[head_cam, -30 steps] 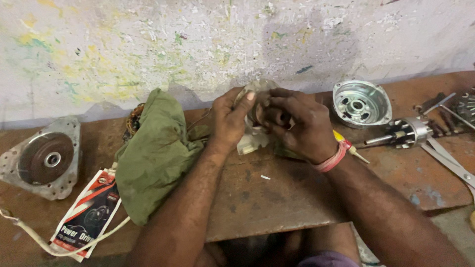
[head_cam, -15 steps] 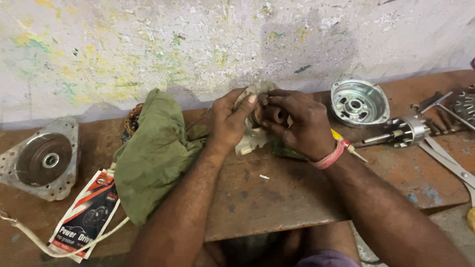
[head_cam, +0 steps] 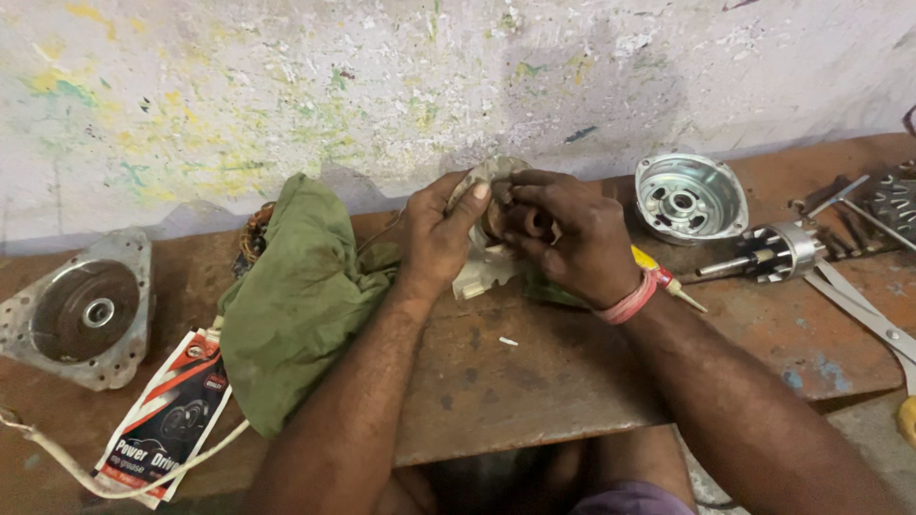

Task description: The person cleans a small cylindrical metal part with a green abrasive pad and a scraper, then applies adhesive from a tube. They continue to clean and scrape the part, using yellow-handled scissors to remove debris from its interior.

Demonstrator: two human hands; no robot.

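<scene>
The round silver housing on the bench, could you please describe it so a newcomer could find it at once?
Follow the rust-brown bench to its right rear, by the paint-flecked wall. The round silver housing lies there, open side up, behind the rotor shaft. Unlike the flat-flanged cover far left, it is a shiny bowl with holes.

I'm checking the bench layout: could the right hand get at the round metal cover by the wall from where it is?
Probably yes. The right hand is busy with a small part wrapped in a rag, but the metal cover sits just beyond it on the bench, with nothing between them.
</scene>
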